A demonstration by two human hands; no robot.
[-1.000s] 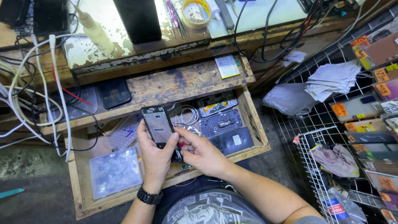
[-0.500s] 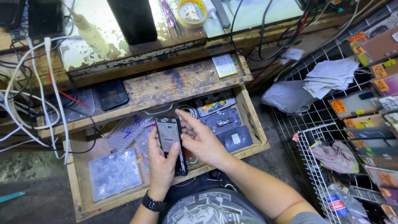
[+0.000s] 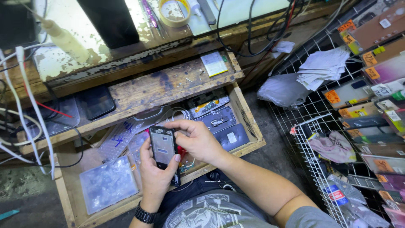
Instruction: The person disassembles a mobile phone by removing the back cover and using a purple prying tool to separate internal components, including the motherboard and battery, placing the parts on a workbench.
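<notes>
Fingers of your left hand (image 3: 157, 175) curl around the lower half of a black rectangular phone with its back cover off (image 3: 163, 148), thumb pressed against its right edge, so the hand is closed firmly on it and holds it upright above the open drawer. Your right hand (image 3: 197, 139) comes in from the right, its fingertips (image 3: 176, 126) bent and pinched against the phone's upper right corner; whether they grip a small part there you cannot tell. A black wristwatch (image 3: 145, 214) sits on your left wrist. Below the phone lies the worn wooden drawer (image 3: 249, 131), holding clear plastic bags (image 3: 107, 183), dark flat phone panels (image 3: 223, 126) and loose white cables (image 3: 179, 113). Above it, a rough wooden shelf (image 3: 139, 90) carries a small white-and-yellow card (image 3: 214, 64) and, at the left, a dark phone (image 3: 95, 101). Farther up, the scratched pale benchtop (image 3: 63, 63) bears a roll of yellow tape (image 3: 175, 10). To your right stands a white wire rack (image 3: 314, 139) with folded white papers (image 3: 322, 67).
</notes>
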